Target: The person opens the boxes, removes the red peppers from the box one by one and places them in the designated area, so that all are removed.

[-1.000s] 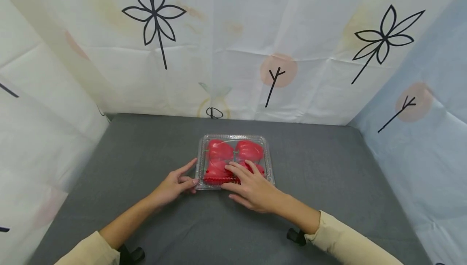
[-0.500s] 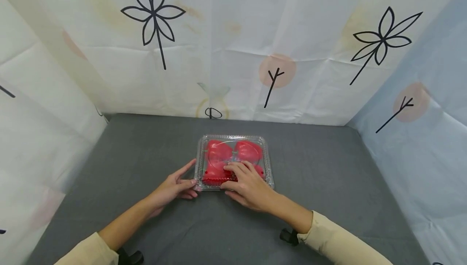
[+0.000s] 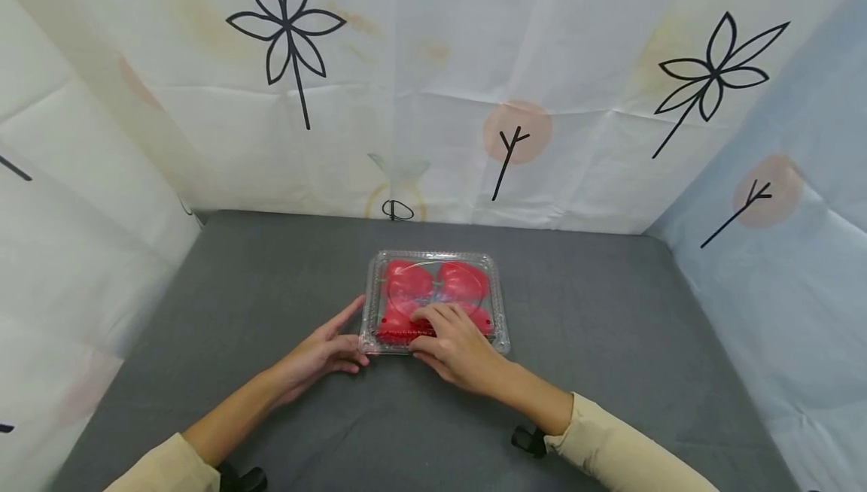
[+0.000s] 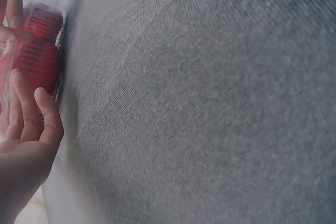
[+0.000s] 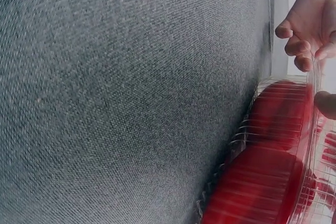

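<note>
A clear plastic clamshell box (image 3: 503,311) stands on the grey tabletop, its lid lying over several glossy red, pepper-shaped pieces (image 3: 463,281). At its near left corner, my left hand (image 3: 323,353) has the thumb on the rim and other fingers lower down; the index finger stretches along the left side. My right hand (image 3: 460,349) reaches over the front, fingers bent on the lid and thumb at the front rim, pinching there. It covers part of the red pieces. In the right wrist view, ribbed walls enclose the red pieces (image 5: 252,187) beside the thumb (image 5: 326,104).
Grey cloth (image 3: 596,311) covers the table around the box. Pale curtains (image 3: 433,63) with line-drawn flowers rise behind it and at both sides. Dark straps (image 3: 528,441) sit at the wrists beneath beige sleeves (image 3: 630,443).
The right hand has drawn slightly left and its fingers have bent more toward the front rim. The left hand's lower fingers have loosened a little. The box stays in place.
</note>
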A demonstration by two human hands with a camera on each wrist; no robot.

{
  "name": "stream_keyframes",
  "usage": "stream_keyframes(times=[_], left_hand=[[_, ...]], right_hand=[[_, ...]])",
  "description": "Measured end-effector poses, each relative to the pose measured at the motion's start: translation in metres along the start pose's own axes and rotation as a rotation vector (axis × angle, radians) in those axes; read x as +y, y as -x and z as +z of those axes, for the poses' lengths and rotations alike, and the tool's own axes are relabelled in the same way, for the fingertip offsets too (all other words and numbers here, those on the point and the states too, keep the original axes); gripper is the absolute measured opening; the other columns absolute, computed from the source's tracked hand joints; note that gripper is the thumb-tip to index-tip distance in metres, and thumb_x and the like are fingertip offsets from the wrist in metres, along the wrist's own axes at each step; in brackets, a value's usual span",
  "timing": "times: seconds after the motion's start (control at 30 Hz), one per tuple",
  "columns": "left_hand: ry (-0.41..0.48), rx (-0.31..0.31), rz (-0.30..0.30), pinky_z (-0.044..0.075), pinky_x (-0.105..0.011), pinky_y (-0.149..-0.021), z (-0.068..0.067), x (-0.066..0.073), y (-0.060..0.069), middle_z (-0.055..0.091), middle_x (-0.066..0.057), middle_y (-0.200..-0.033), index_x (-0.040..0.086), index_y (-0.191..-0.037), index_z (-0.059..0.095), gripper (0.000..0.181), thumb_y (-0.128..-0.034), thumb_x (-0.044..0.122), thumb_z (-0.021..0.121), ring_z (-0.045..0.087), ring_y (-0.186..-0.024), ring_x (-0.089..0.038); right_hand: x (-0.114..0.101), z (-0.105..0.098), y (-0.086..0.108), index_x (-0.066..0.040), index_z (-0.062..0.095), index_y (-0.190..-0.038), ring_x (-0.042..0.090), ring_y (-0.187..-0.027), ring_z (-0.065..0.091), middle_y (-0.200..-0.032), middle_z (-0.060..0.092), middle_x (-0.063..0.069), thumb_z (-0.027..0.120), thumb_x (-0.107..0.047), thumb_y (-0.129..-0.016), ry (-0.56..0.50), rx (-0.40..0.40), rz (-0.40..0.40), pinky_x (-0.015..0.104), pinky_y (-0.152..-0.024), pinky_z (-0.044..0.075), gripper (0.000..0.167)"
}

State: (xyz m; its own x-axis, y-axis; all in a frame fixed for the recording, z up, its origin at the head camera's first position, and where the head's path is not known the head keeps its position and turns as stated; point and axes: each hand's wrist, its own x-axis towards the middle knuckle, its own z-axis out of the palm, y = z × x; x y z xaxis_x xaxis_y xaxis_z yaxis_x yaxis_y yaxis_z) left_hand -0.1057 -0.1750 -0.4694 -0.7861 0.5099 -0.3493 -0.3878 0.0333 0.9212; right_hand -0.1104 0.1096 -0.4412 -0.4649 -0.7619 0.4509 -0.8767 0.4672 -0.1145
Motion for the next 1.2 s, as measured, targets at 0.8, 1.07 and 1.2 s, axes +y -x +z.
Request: stream_keyframes(times=[0.8,1.07,1.2], left_hand=[[0.029,-0.058,0.058,0.053,-0.031,-0.085,-0.007,-0.009,0.002,0.067,-0.011,-0.104,0.026,-0.161,0.01,0.077,-0.1014,0.019,0.059,0.065,-0.095,-0.017],[0.036,-0.075,0.063,0.053,-0.032,-0.087,-0.008,-0.01,0.003,0.063,-0.015,-0.112,0.026,-0.161,0.009,0.079,-0.1007,0.017,0.059,0.064,-0.098,-0.019],[0.037,-0.077,0.07,0.053,-0.031,-0.087,-0.008,-0.01,0.002,0.063,-0.016,-0.113,0.025,-0.161,0.009,0.08,-0.1004,0.016,0.06,0.064,-0.098,-0.019]], right_hand=[[-0.005,0.009,0.002,-0.014,0.075,-0.092,0.021,-0.108,0.055,-0.114,0.061,0.006,0.087,-0.016,-0.075,0.051,0.076,-0.014,0.037,-0.088,0.046,0.022],[-0.009,0.008,-0.001,-0.015,0.071,-0.092,0.021,-0.108,0.054,-0.114,0.06,0.005,0.086,-0.017,-0.076,0.07,0.053,0.021,0.037,-0.087,0.045,0.022],[-0.01,0.007,-0.001,-0.014,0.071,-0.093,0.021,-0.109,0.053,-0.115,0.06,0.005,0.085,-0.017,-0.078,0.041,0.037,0.046,0.038,-0.088,0.044,0.02]])
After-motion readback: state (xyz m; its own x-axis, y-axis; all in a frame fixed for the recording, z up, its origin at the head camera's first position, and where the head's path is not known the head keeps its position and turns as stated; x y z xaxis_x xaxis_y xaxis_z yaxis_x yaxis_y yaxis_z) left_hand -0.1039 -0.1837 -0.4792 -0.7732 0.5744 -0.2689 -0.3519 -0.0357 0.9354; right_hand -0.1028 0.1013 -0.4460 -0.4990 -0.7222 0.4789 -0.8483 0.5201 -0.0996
